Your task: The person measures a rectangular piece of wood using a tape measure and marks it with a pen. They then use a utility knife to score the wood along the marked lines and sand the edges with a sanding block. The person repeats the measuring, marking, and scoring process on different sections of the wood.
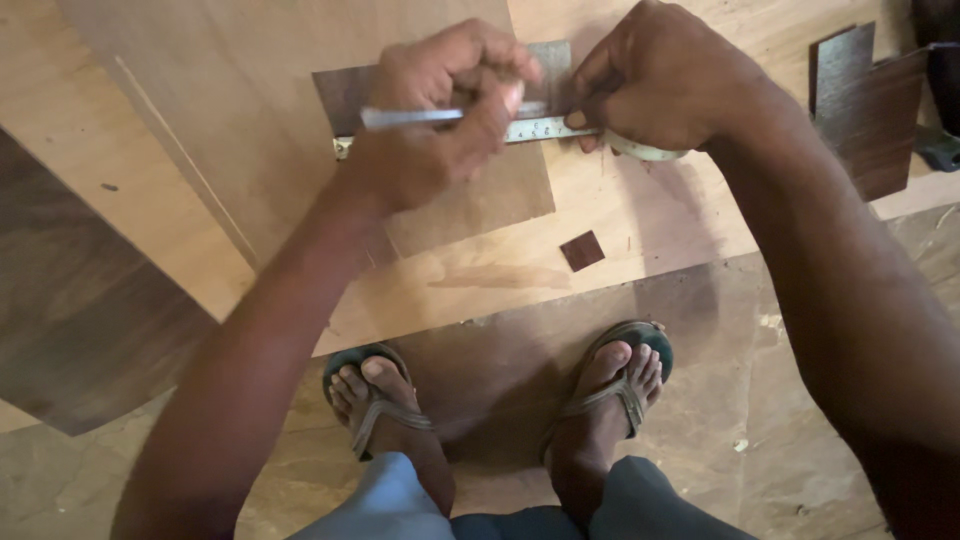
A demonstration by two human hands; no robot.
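Tape [545, 129]: silver-grey blade, black marks, under right hand [655, 80]. Plywood [250, 110]: pale tan; veneer [345, 95] beside left hand [440, 110]: dark brown. Sandals [365, 362]: green.

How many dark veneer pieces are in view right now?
4: one under the hands, a small square on the plywood, a big sheet at left, offcuts at right. More may be hidden.

A pale tape measure [540, 129] lies stretched flat across a plywood sheet [250, 90].

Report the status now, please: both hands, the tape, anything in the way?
Left hand grips metal tool. Right hand pins measuring tape on plywood. Small dark offcut lies apart.
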